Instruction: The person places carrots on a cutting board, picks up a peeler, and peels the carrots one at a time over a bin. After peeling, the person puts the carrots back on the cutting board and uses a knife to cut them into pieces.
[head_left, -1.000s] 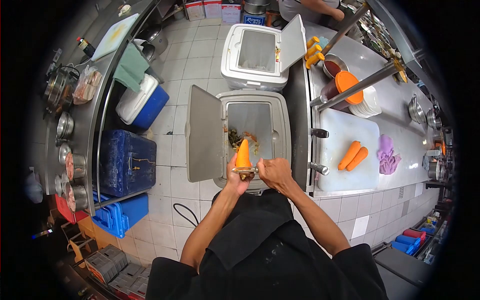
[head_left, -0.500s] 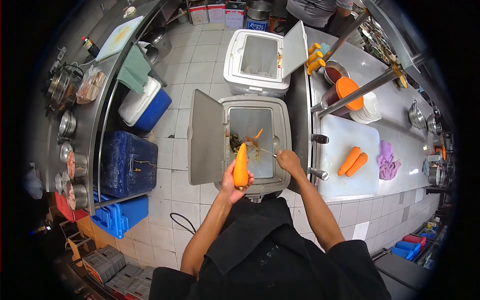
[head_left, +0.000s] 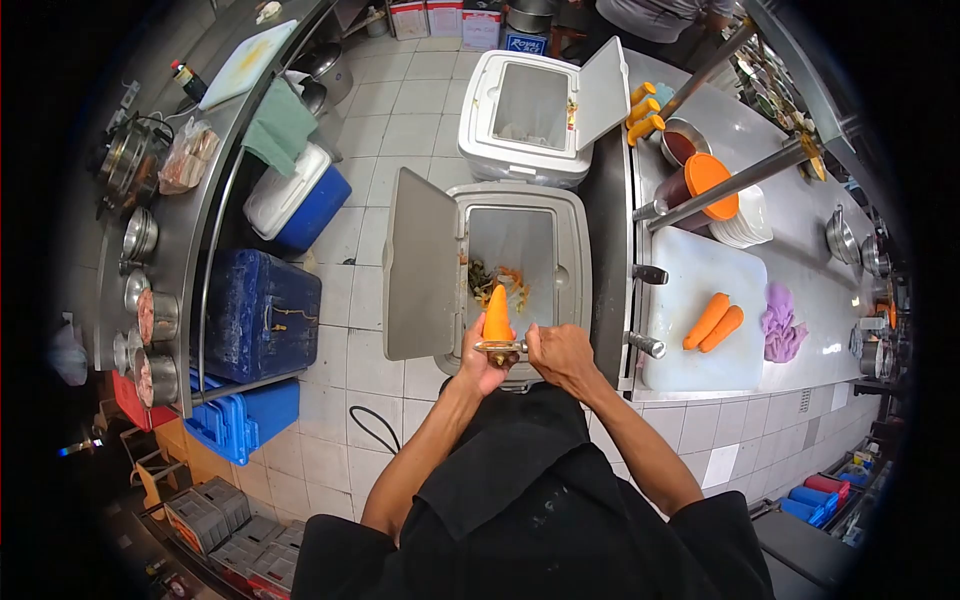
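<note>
An orange carrot (head_left: 497,315) points away from me, its thick end in my left hand (head_left: 480,362). My right hand (head_left: 560,355) is closed on the handle of a metal peeler (head_left: 499,346), whose head lies across the carrot's thick end. Both hands are over the near edge of an open grey bin (head_left: 572,290), its lid (head_left: 422,265) swung out to the left. Orange and dark green scraps (head_left: 492,284) lie inside. Two more carrots (head_left: 712,322) rest on a white cutting board (head_left: 705,275) to the right.
Beyond the grey bin stands a white bin (head_left: 475,125) with its lid up. On the right counter are a purple cloth (head_left: 780,325), an orange-lidded container (head_left: 708,175) and white plates (head_left: 745,222). Blue boxes (head_left: 262,320) stand left. A person (head_left: 665,15) is at the top.
My right hand has brought the peeler back from the carrot's far side to its thick end. The hanging orange strip is no longer seen at the tip. The view has shifted slightly.
</note>
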